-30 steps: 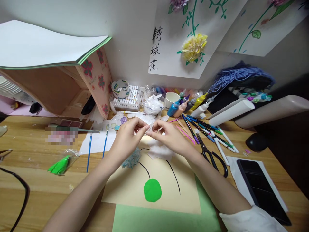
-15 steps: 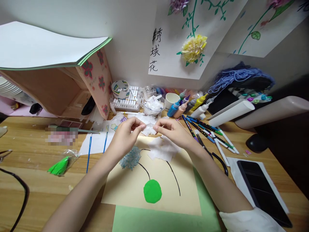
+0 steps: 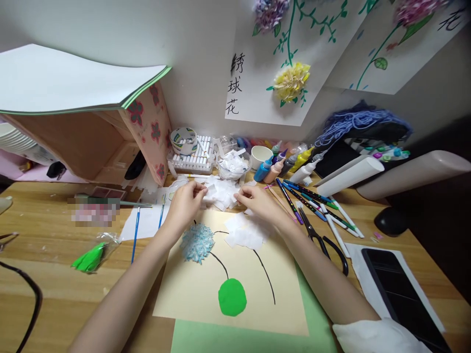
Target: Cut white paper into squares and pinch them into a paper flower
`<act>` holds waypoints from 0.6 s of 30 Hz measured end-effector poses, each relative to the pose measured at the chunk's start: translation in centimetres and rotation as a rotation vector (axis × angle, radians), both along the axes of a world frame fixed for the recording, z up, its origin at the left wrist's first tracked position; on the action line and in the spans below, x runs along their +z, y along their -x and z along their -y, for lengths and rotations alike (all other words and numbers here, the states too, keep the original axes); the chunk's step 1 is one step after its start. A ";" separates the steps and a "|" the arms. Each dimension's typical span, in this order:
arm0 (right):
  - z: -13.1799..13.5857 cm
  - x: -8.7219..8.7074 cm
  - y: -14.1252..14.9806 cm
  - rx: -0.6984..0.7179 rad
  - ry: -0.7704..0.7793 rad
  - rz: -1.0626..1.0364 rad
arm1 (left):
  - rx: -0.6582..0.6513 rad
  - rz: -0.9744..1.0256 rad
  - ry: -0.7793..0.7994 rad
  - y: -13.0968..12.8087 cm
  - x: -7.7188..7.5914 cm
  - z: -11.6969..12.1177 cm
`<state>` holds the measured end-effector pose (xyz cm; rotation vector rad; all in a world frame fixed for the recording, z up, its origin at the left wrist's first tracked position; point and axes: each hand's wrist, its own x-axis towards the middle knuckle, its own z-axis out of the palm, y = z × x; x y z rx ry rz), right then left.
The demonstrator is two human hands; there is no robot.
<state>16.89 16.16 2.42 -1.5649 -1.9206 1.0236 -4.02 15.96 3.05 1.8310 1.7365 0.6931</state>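
My left hand [image 3: 187, 202] is closed in a pinch at the left edge of a heap of torn white paper [image 3: 222, 195]; a small white scrap seems to stick out of its fingertips. My right hand [image 3: 258, 202], also pinched, sits at the heap's right edge, and what lies between its fingers is hard to make out. Below them is a cream sheet [image 3: 191, 304] with a fluffy blue-white paper flower [image 3: 197, 243], a green round patch [image 3: 232, 297] and black curved lines. More white paper pieces [image 3: 246, 230] lie on its upper edge.
Behind the hands stand a bowl of paper scraps [image 3: 233, 164], a white cup [image 3: 261, 157], paint bottles [image 3: 263, 169] and a marker box [image 3: 195, 156]. Scissors [image 3: 316, 230] and several pens lie right, near a phone [image 3: 399, 289]. Paintbrushes [image 3: 136, 235] and a green bundle [image 3: 89, 256] lie left.
My hands have moved apart from the white paper held between their fingertips, the left one going left. More of the white heap shows between them. The view has tilted slightly up.
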 end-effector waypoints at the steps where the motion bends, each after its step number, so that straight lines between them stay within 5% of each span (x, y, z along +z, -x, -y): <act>1: 0.0 -0.3 0.1 -0.025 -0.010 0.033 | 0.001 -0.024 -0.002 0.1 -0.3 -0.1; 11: 1.9 -0.3 -2.2 -0.141 -0.163 0.190 | -0.081 -0.056 -0.042 -0.3 -0.3 0.3; 17: 5.0 -3.6 -3.8 -0.086 -0.297 0.072 | -0.258 0.314 -0.049 -3.4 4.7 5.8; 18: 5.4 -4.2 -3.9 -0.082 -0.317 0.051 | -0.164 0.273 -0.035 -3.8 5.6 7.4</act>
